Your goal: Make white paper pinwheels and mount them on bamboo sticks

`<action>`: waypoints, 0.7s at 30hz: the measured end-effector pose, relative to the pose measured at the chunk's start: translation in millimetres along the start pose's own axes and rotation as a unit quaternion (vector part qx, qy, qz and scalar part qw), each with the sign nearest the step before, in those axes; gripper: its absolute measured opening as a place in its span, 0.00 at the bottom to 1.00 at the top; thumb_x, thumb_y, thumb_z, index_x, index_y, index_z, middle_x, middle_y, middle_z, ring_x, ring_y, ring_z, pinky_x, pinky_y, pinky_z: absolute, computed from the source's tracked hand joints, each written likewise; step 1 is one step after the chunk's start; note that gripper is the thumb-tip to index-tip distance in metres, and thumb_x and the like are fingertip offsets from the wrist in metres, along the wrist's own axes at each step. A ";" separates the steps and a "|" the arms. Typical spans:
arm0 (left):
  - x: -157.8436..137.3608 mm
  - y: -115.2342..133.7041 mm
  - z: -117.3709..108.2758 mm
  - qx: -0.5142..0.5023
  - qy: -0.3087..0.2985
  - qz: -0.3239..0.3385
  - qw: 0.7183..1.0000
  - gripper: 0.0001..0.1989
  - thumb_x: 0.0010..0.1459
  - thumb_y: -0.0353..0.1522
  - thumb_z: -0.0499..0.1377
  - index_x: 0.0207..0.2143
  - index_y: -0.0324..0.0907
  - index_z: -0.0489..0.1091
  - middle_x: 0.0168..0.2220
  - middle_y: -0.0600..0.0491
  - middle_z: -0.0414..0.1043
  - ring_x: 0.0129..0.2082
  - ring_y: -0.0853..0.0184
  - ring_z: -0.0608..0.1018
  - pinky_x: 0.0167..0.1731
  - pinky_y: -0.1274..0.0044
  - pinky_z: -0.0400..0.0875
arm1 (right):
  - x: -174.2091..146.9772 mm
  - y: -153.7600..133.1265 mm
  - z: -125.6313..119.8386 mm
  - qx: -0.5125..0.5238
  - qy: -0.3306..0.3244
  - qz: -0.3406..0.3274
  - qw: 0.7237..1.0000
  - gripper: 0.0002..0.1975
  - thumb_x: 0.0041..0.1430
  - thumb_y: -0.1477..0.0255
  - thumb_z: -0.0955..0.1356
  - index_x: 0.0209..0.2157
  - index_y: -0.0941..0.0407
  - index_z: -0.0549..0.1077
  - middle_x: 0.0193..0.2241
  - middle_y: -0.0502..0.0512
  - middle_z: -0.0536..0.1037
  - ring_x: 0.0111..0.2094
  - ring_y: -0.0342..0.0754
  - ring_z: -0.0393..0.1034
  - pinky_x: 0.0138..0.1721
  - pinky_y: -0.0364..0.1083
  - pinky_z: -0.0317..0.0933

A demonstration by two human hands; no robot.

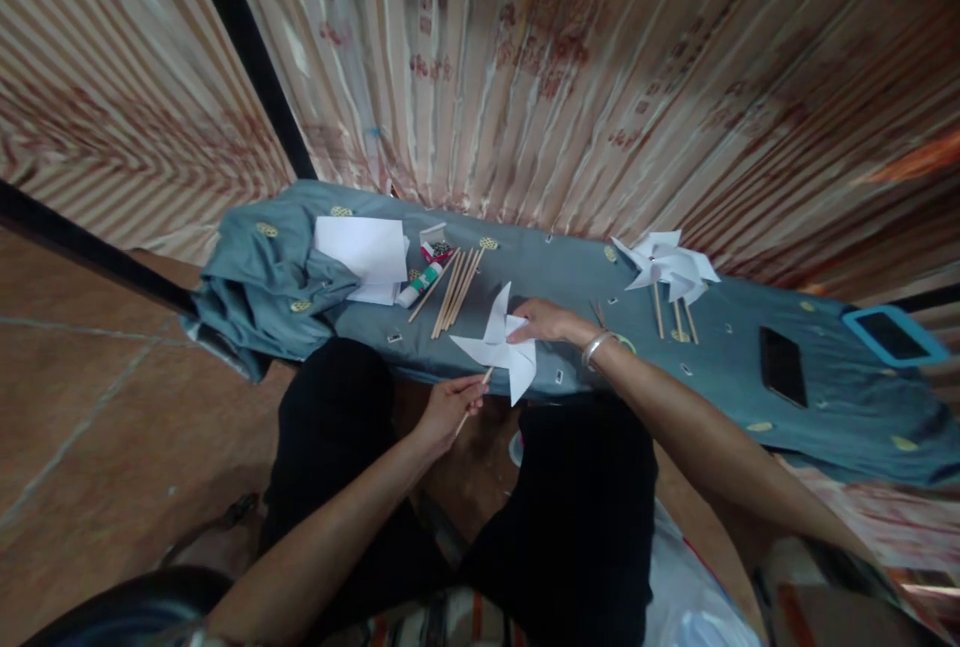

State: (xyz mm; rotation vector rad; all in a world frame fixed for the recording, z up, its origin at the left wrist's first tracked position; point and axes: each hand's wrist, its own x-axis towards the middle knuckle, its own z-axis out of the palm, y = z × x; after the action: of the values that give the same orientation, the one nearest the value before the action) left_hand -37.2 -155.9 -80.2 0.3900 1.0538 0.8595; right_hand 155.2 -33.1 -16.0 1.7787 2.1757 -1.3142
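Note:
A white paper pinwheel (518,364) is held up over the front edge of the cloth-covered bench. My right hand (541,320), with a silver bangle on the wrist, pinches it near its centre. Below and to the left, my left hand (450,407) is closed round a thin wooden stick (463,421), whose upper end reaches the pinwheel's lower left side. Whether stick and paper are joined I cannot tell. Several loose wooden sticks (459,292) lie on the cloth just behind, beside a green and white glue stick (421,284) and a small red box of pins (436,249).
White paper sheets (361,252) lie at the left on the grey-green cloth (570,272). Several pinwheels on sticks (666,265) rest at the right, near a dark phone (782,367) and a blue-framed tablet (894,336). A striped curtain (525,77) hangs behind the bench.

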 end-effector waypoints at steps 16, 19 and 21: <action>-7.7 -8.5 2.3 0.012 -0.113 -0.074 0.991 0.19 0.43 0.43 0.67 0.28 0.36 0.71 0.14 0.60 0.62 0.10 0.80 0.56 0.14 0.82 0.41 | 7.1 -10.8 -13.2 -0.078 -0.069 -0.001 0.995 0.10 0.42 0.66 0.73 0.23 0.60 0.77 0.20 0.50 0.74 0.23 0.43 0.64 0.24 0.42 0.53; -8.5 -7.4 2.3 0.018 -0.117 -0.074 0.990 0.19 0.44 0.44 0.66 0.28 0.36 0.69 0.14 0.61 0.60 0.11 0.81 0.55 0.15 0.82 0.40 | 7.5 -8.2 -13.3 -0.063 -0.084 0.012 0.994 0.12 0.44 0.65 0.72 0.26 0.61 0.79 0.22 0.51 0.75 0.24 0.44 0.65 0.25 0.42 0.53; -8.6 -6.6 2.3 0.016 -0.119 -0.077 0.990 0.20 0.44 0.45 0.65 0.28 0.36 0.68 0.13 0.62 0.59 0.11 0.81 0.54 0.15 0.82 0.40 | 8.6 -6.0 -13.1 -0.056 -0.091 0.018 0.994 0.13 0.44 0.64 0.72 0.27 0.60 0.79 0.23 0.51 0.76 0.25 0.45 0.66 0.25 0.42 0.54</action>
State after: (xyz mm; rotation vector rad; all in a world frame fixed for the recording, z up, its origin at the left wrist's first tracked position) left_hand -34.3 -166.5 -78.3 0.4218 0.8643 0.6408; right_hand 153.3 -18.2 -8.5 1.5837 2.0664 -1.2660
